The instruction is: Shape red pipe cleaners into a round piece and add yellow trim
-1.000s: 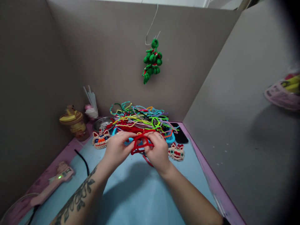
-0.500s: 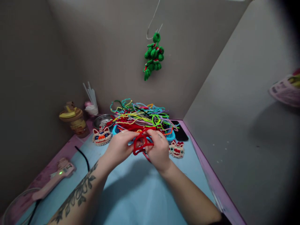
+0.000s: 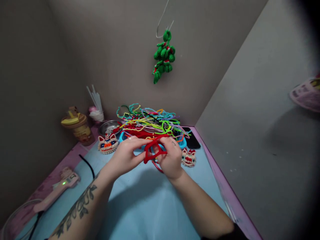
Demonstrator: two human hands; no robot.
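Both my hands meet over the blue mat (image 3: 150, 206), pinching a red pipe cleaner (image 3: 153, 152) bent into loops. My left hand (image 3: 123, 156) grips its left side with thumb and fingers closed. My right hand (image 3: 170, 158) holds the right side, fingers curled round it; a red tail hangs under this hand. Just behind my hands lies a heap of many-coloured pipe cleaners (image 3: 150, 121) on a blue tray.
Two small plush cat faces lie on the mat, one left (image 3: 108, 142), one right (image 3: 188, 156). A pink glue gun (image 3: 58, 188) lies at the left. A metal bowl (image 3: 109, 126), a lidded cup (image 3: 76, 125), a black phone (image 3: 192, 140), a hanging green ornament (image 3: 163, 58) and cardboard walls surround the mat.
My hands have turned and bent the red pipe cleaner a little, its loop now tighter and pointed. The view has drifted slightly upward; nothing else moved.
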